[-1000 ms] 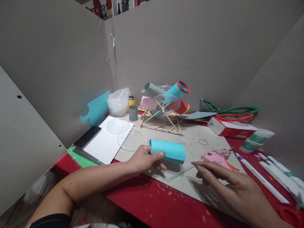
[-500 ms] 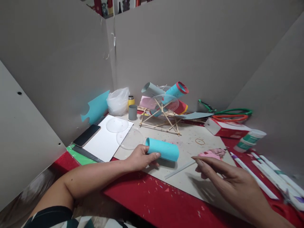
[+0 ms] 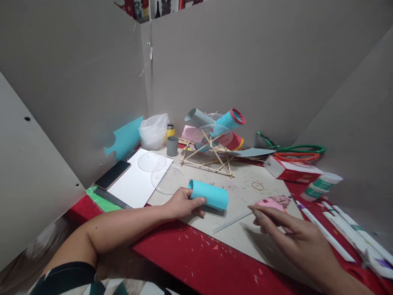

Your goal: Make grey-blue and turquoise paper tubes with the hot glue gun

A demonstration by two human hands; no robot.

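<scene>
On the left, my left hand (image 3: 184, 203) grips the near end of a bright blue paper tube (image 3: 211, 196), thumb along its side and the other fingers partly hidden beneath. The tube lies on its side low over the grey board (image 3: 181, 221). To the right, my right hand (image 3: 285, 233) is closed in a pinch at the upper end of a thin translucent stick (image 3: 230, 222), which looks like a glue stick. Its other end slants down towards the board, and the fingers hide the end nearest them. A crumpled pink piece (image 3: 270, 202) lies just behind my right hand.
A wooden-stick frame (image 3: 211, 157) carrying clear discs and paper tubes stands at the back. Clear lids (image 3: 168, 180), white paper (image 3: 129, 186) and a phone (image 3: 113, 175) lie left. Markers (image 3: 325, 231), stacked tubs (image 3: 321, 186) and a red-white box (image 3: 291, 169) are right.
The view has shifted slightly. The blue tube's far end has swung a little to the left in my left hand; my right hand keeps its pinch almost in place.
</scene>
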